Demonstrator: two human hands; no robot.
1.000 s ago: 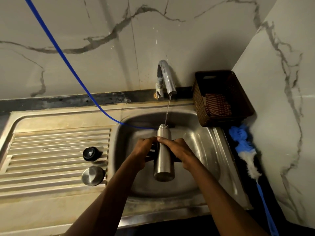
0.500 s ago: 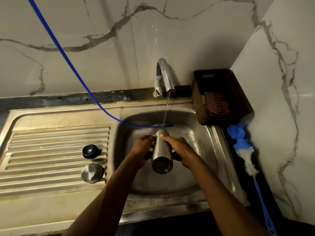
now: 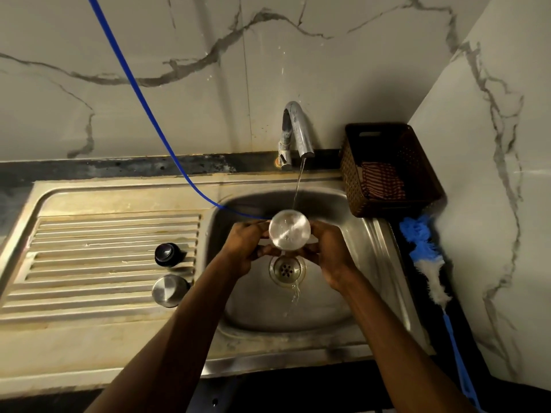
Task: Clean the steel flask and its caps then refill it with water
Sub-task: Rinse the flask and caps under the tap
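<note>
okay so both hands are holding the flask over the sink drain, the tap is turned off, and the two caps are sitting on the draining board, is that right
One thing is off: the tap is running, not turned off. The head view shows a thin stream falling from its spout onto the flask. The rest stands: the left hand and the right hand hold the flask over the sink drain, and the black cap and steel cap sit on the draining board.

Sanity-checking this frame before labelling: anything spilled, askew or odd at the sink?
Only the blue hose: it crosses the wall and dips into the sink basin. Both hands hold the steel flask upturned under the running tap, water draining. Both caps sit on the drainboard.
</note>
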